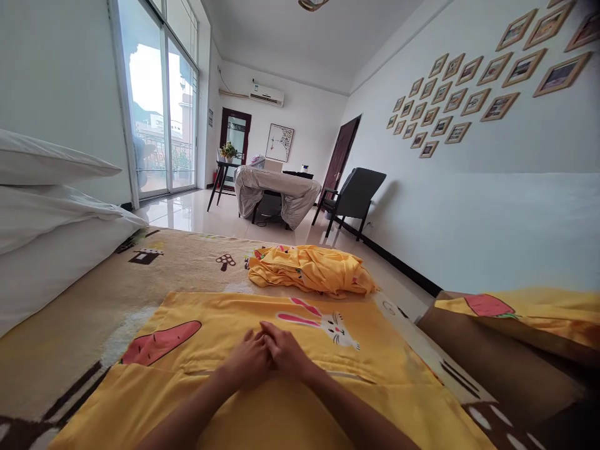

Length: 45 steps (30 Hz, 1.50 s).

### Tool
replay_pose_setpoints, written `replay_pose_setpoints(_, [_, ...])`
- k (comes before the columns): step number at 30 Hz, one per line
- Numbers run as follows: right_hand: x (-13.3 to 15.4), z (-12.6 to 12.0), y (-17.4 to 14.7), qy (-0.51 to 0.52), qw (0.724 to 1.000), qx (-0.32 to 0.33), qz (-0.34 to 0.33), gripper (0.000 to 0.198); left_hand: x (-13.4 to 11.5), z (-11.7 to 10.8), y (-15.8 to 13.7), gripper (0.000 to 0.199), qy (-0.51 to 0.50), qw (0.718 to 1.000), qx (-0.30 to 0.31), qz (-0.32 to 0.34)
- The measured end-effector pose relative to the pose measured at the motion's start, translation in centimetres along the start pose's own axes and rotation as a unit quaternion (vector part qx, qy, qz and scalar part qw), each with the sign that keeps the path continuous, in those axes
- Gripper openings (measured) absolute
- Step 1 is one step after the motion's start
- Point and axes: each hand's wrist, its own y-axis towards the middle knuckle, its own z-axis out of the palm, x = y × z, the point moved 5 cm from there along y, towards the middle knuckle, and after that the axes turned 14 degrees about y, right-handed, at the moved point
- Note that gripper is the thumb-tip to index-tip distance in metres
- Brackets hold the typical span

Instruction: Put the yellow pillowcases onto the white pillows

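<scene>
A yellow fabric cover (225,312) lies spread flat in front of me, printed with a white rabbit (338,330) and a red carrot-like shape (162,342). Across it runs a zipper-like seam (347,376), its middle hidden by my hands. My left hand (250,359) rests on the cover near that seam. Touching it, my right hand (285,351) lies with its fingers partly over the left ones. The fingers look stretched and loosely laid together, with nothing visible in them. Just beyond sits a crumpled heap of yellow cloth (312,269).
Beneath the cover is a beige patterned blanket (187,253). White pillows (51,206) are stacked at left. More yellow cloth (553,312) lies over a brown box-like thing (497,356) at right. Farther off stand a covered table (276,181) and a dark chair (359,194).
</scene>
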Motion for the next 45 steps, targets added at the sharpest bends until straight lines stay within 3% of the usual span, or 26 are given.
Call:
replay_pose_setpoints(3, [-0.7, 1.4, 1.5, 0.009, 1.000, -0.012, 0.011, 0.050, 1.2, 0.6, -0.3, 0.044, -0.018, 0.999, 0.024, 0.015])
replay_pose_setpoints(6, [-3.7, -0.1, 2.1, -0.016, 1.000, -0.007, 0.022, 0.053, 3.9, 0.9, -0.4, 0.049, -0.053, 0.996, 0.059, -0.035])
replay_pose_setpoints(10, [-9.1, -3.7, 1.2, -0.062, 0.997, 0.009, 0.047, 0.052, 9.1, 1.5, -1.3, 0.054, -0.040, 0.977, 0.087, -0.188])
replay_pose_setpoints(14, [-15.5, -8.2, -1.7, -0.121, 0.982, -0.023, 0.141, 0.056, 13.3, 1.9, -2.9, 0.056, -0.028, 0.955, 0.092, -0.282])
replay_pose_setpoints(18, [-20.5, -13.3, -5.8, -0.188, 0.946, -0.073, 0.255, 0.059, 14.9, 2.1, -4.0, 0.056, -0.021, 0.940, 0.076, -0.333])
replay_pose_setpoints(22, [-22.0, -16.3, -9.1, -0.242, 0.904, -0.128, 0.330, 0.055, 15.0, 2.1, -4.2, 0.056, -0.024, 0.938, 0.059, -0.342])
replay_pose_setpoints(24, [-21.3, -16.4, -10.1, -0.264, 0.894, -0.143, 0.333, 0.053, 15.0, 2.2, -4.1, 0.057, -0.027, 0.939, 0.055, -0.339])
replay_pose_setpoints(27, [-18.0, -14.5, -11.0, -0.285, 0.905, -0.131, 0.288, 0.051, 15.2, 2.4, -4.1, 0.057, -0.033, 0.940, 0.056, -0.334])
replay_pose_setpoints(29, [-14.2, -12.2, -11.4, -0.269, 0.929, -0.096, 0.234, 0.050, 15.4, 2.6, -4.1, 0.058, -0.037, 0.941, 0.055, -0.332])
replay_pose_setpoints(32, [-6.2, -7.5, -11.6, -0.156, 0.984, -0.001, 0.089, 0.050, 15.5, 2.7, -4.0, 0.058, -0.041, 0.942, 0.048, -0.331])
replay_pose_setpoints(34, [-1.3, -4.4, -11.8, -0.097, 0.992, 0.080, 0.001, 0.051, 15.5, 2.7, -4.0, 0.058, -0.042, 0.942, 0.045, -0.331])
replay_pose_setpoints(36, [1.8, -2.1, -11.8, -0.056, 0.988, 0.136, -0.037, 0.059, 15.5, 2.7, -4.1, 0.058, -0.041, 0.942, 0.047, -0.331])
replay_pose_setpoints(40, [2.7, -0.1, -11.2, -0.023, 0.991, 0.129, -0.009, 0.062, 15.5, 2.7, -4.1, 0.058, -0.033, 0.941, 0.048, -0.333])
replay_pose_setpoints(45, [2.2, -0.3, -11.6, -0.011, 0.996, 0.093, 0.007, 0.057, 15.4, 2.7, -4.2, 0.056, -0.019, 0.941, 0.048, -0.333])
